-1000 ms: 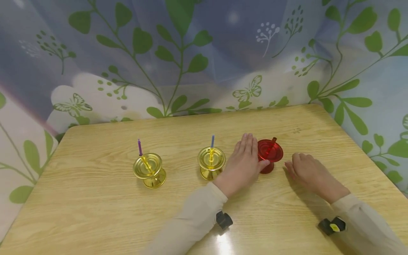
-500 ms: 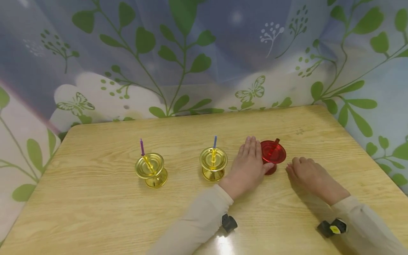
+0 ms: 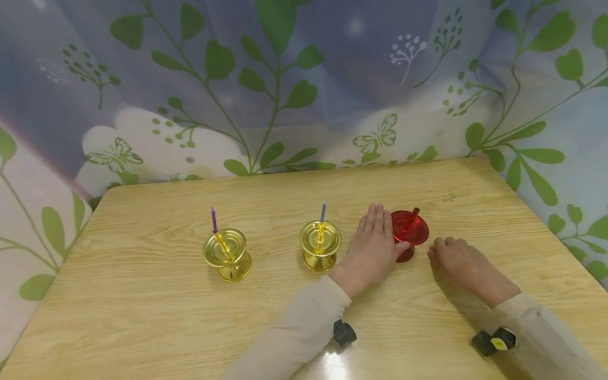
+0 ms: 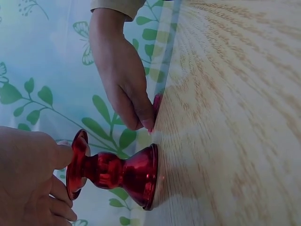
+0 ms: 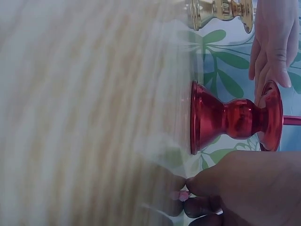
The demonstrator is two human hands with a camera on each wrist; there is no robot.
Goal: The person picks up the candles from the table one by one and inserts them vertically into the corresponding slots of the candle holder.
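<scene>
My left hand (image 3: pixel 372 253) lies along the left side of a shiny red candle holder (image 3: pixel 412 229), fingers straight, thumb at the rim of its dish. An upright red tube (image 3: pixel 412 216) rises from that dish. Just to the right, close over the table, my right hand (image 3: pixel 467 264) pinches a small pink candle (image 5: pixel 183 195), mostly hidden by the fingers. In the left wrist view, the red holder's foot (image 4: pixel 148 176) stands on the tabletop. Two gold candle holders, one in the middle (image 3: pixel 320 240) and one farther left (image 3: pixel 225 250), carry a blue candle (image 3: pixel 323 212) and a purple candle (image 3: pixel 214 220).
The holders stand in a row on a light wooden table (image 3: pixel 142 316). Behind it hangs a blue and white cloth (image 3: pixel 332 79) with green leaves and butterflies. Each sleeved forearm wears a black wrist camera, the left one (image 3: pixel 344 333) and the right one (image 3: pixel 494 341).
The whole head view has shifted slightly, so everything sits a little farther right. Both hands and the holders keep nearly the same places relative to each other.
</scene>
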